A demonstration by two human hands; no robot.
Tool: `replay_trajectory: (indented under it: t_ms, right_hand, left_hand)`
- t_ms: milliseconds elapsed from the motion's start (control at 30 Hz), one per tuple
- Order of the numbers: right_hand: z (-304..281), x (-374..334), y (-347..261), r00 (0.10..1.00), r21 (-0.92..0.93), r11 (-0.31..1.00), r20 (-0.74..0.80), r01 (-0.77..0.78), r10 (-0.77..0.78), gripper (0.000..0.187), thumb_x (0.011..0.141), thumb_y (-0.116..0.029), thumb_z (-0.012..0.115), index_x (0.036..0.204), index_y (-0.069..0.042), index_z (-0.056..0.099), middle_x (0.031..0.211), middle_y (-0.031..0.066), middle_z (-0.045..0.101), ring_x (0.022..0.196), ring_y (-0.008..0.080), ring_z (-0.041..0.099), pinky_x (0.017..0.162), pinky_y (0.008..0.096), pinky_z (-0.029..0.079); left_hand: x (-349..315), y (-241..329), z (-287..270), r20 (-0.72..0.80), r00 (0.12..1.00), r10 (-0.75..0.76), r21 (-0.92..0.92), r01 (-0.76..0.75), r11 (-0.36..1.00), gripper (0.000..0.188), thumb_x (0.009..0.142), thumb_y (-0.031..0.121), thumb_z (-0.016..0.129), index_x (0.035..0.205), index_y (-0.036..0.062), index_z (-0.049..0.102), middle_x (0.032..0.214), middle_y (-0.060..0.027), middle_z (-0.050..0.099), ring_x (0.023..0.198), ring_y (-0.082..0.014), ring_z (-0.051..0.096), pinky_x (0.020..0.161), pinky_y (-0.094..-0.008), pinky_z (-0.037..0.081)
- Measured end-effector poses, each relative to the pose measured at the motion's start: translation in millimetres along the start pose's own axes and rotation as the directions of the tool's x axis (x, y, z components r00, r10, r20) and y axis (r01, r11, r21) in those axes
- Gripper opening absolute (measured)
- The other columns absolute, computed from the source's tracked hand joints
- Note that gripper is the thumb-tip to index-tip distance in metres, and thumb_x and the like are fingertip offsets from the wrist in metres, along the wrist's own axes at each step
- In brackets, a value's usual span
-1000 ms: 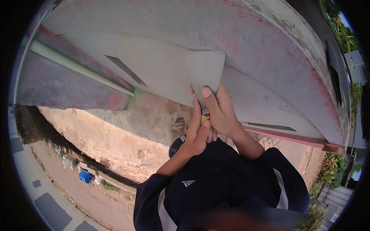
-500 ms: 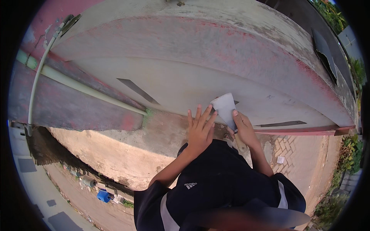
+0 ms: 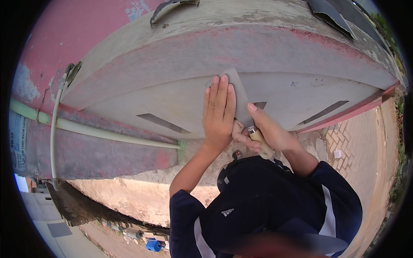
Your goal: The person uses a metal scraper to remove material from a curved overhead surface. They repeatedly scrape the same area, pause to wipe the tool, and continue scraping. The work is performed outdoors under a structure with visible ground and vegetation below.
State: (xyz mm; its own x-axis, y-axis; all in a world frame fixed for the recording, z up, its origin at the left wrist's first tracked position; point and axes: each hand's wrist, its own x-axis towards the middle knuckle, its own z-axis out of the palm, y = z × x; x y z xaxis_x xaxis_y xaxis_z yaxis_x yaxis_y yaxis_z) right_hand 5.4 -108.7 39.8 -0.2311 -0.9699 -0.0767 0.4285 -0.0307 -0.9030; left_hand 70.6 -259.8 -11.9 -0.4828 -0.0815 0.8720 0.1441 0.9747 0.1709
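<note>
In my right hand [image 3: 273,133] is a putty knife [image 3: 240,96] with a wide grey blade and a pale wooden handle [image 3: 261,144]. The thumb lies along the blade's base, and the fingers curl round the handle. My left hand [image 3: 219,109] lies flat with its fingers together and straight, over the left part of the blade. The blade rests at the pale wall panel [image 3: 172,99], its tip near the ledge above. The fingers hide much of the blade's left edge.
Dark slanted slots [image 3: 163,123] cut the panel on both sides of my hands. A stained grey ledge [image 3: 172,53] curves above. At left run a pale green pipe [image 3: 99,133] and a thin white pipe [image 3: 54,129]. Paving [image 3: 340,142] lies at lower right.
Both hands have moved up the wall with the putty knife. My left hand, held apart with fingers spread before, now lies flat on the blade. The view has shifted too.
</note>
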Motion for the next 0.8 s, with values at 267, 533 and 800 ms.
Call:
replay_trajectory:
  t_ms: [267, 533, 800]
  right_hand:
    - [0, 3, 3, 0.992, 0.395, 0.916, -0.128, 0.064, -0.014, 0.051, 0.110, -0.049, 0.025, 0.124, -0.003, 0.043, 0.081, 0.0064, 0.050, 0.045, 0.0061, 0.036, 0.038, 0.0205, 0.036]
    - [-22, -23, -8, 0.986, 0.028, 0.987, 0.060, -0.155, 0.153, 0.049, 0.108, -0.049, 0.037, 0.135, -0.008, 0.044, 0.080, 0.0000, 0.048, 0.047, 0.0050, 0.041, 0.041, 0.0197, 0.039]
    - [-5, -8, -11, 0.999, 0.290, 0.956, -0.043, 0.038, -0.026, 0.057, 0.109, -0.045, 0.035, 0.157, -0.015, 0.025, 0.084, -0.0003, 0.045, 0.048, 0.0047, 0.040, 0.042, 0.0194, 0.040]
  left_hand:
    - [28, -5, -4, 0.064, 0.992, 0.113, 0.034, -0.115, 0.993, 0.045, 0.091, 0.010, 0.055, 0.134, -0.0053, 0.058, 0.144, -0.0212, 0.055, 0.137, -0.0410, 0.049, 0.109, -0.0512, 0.043]
    - [28, -6, -18, 0.159, 0.983, 0.094, -0.094, -0.079, 0.992, 0.086, 0.076, 0.004, 0.070, 0.152, -0.0033, 0.031, 0.155, -0.0280, 0.035, 0.144, -0.0465, 0.034, 0.114, -0.0559, 0.035]
    - [17, -9, -7, 0.157, 0.981, 0.117, 0.021, -0.122, 0.992, 0.060, 0.082, 0.003, 0.065, 0.140, -0.0055, 0.050, 0.151, -0.0240, 0.045, 0.141, -0.0425, 0.042, 0.111, -0.0557, 0.041]
